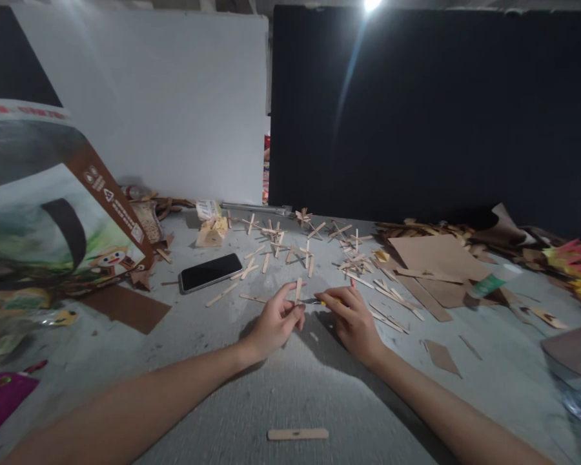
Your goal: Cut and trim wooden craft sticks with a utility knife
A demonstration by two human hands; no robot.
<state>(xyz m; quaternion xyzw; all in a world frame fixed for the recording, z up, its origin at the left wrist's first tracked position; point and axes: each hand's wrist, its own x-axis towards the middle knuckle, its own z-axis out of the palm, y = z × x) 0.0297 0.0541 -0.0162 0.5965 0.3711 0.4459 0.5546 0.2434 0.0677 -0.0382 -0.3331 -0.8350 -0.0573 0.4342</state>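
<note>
My left hand [277, 321] pinches a wooden craft stick [299, 290] upright between thumb and fingers, above the middle of the table. Closed around a small yellow-handled knife [330, 300] is my right hand [356, 323]. The thin grey blade points left and reaches the lower part of the stick; whether it touches is too small to tell. A single craft stick [297, 434] with a dark mark lies flat near the front. Beyond both hands, crossed and loose craft sticks [277, 239] are scattered over the table.
A phone [210, 273] lies left of the sticks. At far left stands a large printed bag [62, 213], with brown card [126, 307] before it. Cardboard pieces [440, 261] and a green-labelled tube [494, 282] lie right. White and dark panels [430, 116] close off the back.
</note>
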